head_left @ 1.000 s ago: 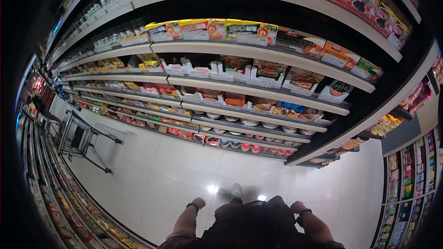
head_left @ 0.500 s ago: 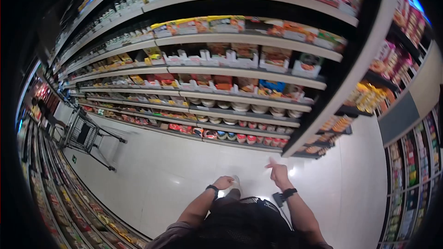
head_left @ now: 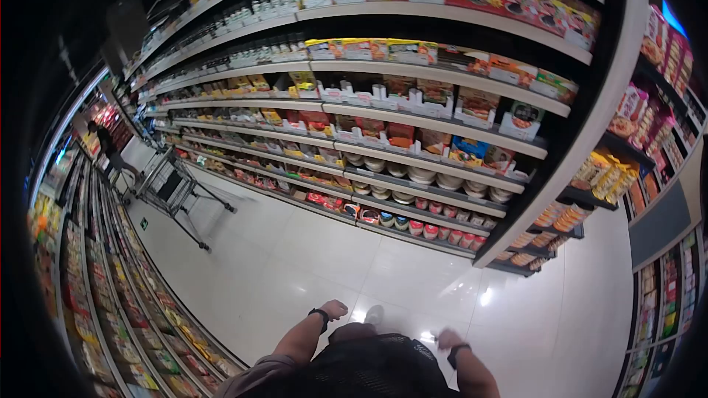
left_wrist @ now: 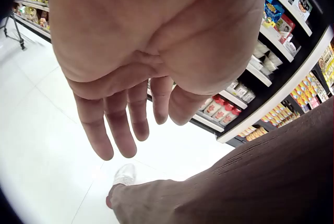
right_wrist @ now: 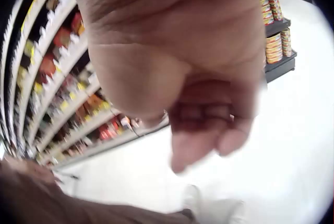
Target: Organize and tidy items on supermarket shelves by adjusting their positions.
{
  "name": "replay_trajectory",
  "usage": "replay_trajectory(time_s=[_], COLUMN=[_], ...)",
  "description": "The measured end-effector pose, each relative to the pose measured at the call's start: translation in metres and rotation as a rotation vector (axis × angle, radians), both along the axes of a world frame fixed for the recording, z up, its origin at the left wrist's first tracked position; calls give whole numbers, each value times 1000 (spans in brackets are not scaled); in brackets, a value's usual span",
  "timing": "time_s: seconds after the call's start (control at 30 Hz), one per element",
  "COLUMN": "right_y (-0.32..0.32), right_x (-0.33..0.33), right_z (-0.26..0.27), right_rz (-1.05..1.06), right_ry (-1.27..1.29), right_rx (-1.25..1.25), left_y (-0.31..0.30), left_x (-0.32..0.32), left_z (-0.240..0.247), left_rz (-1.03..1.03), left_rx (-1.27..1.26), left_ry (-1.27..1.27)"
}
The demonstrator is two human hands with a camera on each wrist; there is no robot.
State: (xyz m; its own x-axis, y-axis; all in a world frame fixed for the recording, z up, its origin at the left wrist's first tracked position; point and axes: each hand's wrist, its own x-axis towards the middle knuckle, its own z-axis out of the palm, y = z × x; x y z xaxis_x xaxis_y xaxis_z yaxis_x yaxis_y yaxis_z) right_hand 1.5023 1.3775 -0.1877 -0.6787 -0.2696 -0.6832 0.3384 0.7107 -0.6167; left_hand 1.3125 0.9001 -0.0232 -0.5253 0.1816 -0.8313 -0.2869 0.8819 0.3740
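My left hand (head_left: 334,309) hangs over the pale floor with a dark band on its wrist. In the left wrist view that hand (left_wrist: 156,46) shows its palm, the fingers (left_wrist: 120,125) loosely extended and holding nothing. My right hand (head_left: 448,340) hangs lower, on the other side of my body. Seen from the right wrist, this hand (right_wrist: 177,51) is slightly blurred, its fingers (right_wrist: 193,145) loosely curled with nothing held. Both hands are apart from the shelves. A white shoe (left_wrist: 125,174) shows on the floor below the left hand.
A long store shelf (head_left: 442,74) of boxed, bagged and cupped foods runs ahead, ending at an upright panel (head_left: 560,140). Snack packs (head_left: 612,173) hang beyond it. A shopping cart (head_left: 173,188) and a person (head_left: 110,151) are at the left. Another product shelf (head_left: 118,273) lines the left side.
The right hand swings forward half a second ago, then drops back toward my body. The left hand rises from its first position and stays forward. The view shifts along the shelf.
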Motion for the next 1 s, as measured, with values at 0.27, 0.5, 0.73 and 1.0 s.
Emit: replay_trajectory(time_s=[0.27, 0.5, 0.73, 1.0], right_y=[-63, -120, -273, -345], right_x=[99, -89, -273, -361], right_z=[109, 32, 144, 241], right_rz=[-3, -287, -149, -299], right_ry=[-391, -225, 251, -10], right_rx=[326, 182, -11, -338], left_y=[-78, -183, -268, -172], left_x=[22, 11, -105, -361], left_z=[-24, -29, -69, 57], left_rz=[-55, 447, 757, 347], left_rx=[99, 115, 373, 564], left_ry=[206, -275, -104, 442])
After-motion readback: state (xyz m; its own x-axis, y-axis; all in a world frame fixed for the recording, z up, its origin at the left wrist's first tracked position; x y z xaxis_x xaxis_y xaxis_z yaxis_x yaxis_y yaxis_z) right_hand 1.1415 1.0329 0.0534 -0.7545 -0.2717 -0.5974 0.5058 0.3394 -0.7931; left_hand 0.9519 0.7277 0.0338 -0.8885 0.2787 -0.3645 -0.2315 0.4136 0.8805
